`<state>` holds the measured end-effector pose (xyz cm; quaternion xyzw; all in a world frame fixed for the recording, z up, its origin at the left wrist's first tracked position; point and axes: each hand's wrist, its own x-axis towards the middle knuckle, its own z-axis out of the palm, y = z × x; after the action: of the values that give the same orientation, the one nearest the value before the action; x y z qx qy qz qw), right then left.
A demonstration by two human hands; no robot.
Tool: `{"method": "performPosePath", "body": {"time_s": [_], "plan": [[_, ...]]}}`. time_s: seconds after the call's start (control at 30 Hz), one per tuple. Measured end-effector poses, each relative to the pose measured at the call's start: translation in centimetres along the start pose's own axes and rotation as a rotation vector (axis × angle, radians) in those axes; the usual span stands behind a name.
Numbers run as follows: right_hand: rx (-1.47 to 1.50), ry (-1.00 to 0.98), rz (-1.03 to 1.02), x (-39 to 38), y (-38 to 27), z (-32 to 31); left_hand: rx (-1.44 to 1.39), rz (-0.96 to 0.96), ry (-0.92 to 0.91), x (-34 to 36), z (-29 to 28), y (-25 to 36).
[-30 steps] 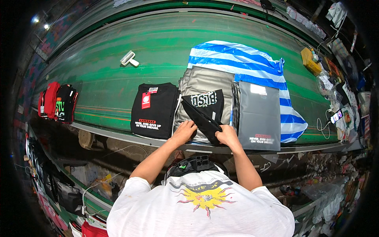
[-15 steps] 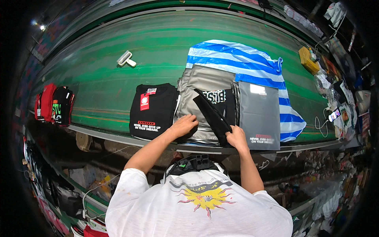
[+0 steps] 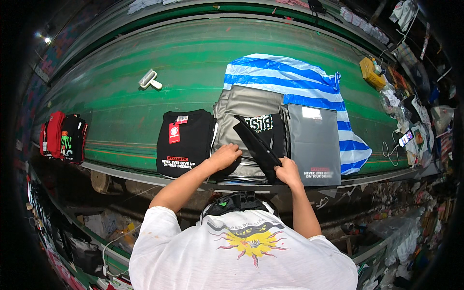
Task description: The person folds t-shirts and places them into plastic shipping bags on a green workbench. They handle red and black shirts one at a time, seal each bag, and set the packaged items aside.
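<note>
A black T-shirt [image 3: 255,147], partly folded and with white lettering, lies over a stack of grey plastic bags [image 3: 241,104] near the table's front edge. My right hand [image 3: 288,172] is closed on its near right part, where a narrow fold slants up to the left. Over the left side of the bags, my left hand [image 3: 227,156] has bent fingers, with dark cloth showing below it; what they grip is hidden. Left of it lies a folded black T-shirt [image 3: 186,137] with a red tag. Right of the bags is a bagged dark T-shirt [image 3: 315,145].
A blue-and-white striped plastic sheet [image 3: 290,72] spreads behind and right of the bags. A white lint roller [image 3: 150,80] rests farther back on the green table [image 3: 193,58]. Folded red and black garments [image 3: 64,136] lie far left. A phone [image 3: 405,138] with a cable stands at right.
The view has shifted slightly, moving the table things a little left and down in the picture. Both hands keep nearly the same places, and my right hand still grips the T-shirt.
</note>
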<state>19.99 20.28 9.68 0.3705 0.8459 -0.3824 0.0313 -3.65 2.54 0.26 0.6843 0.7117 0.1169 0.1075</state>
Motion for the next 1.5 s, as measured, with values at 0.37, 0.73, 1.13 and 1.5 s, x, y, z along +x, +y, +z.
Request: {"method": "performPosePath", "body": {"time_s": [0.37, 0.73, 1.13, 1.5], "plan": [[0.091, 0.139, -0.404, -7.2, -3.0, -6.7, 0.152, -0.02, 0.13, -0.1, -3.8, 0.0], [0.513, -0.298, -0.118, -9.3, 1.0, -7.5, -0.393, -0.013, 0.197, -1.8, -7.4, 1.1], [-0.221, 0.258, -0.428, -12.2, -5.7, -1.9, -0.41, -0.081, 0.202, -0.2, -10.0, 2.9], [-0.342, 0.304, -0.342, -10.9, -6.7, 0.2, -0.373, 0.091, 0.107, 1.0, -11.8, 6.4]]}}
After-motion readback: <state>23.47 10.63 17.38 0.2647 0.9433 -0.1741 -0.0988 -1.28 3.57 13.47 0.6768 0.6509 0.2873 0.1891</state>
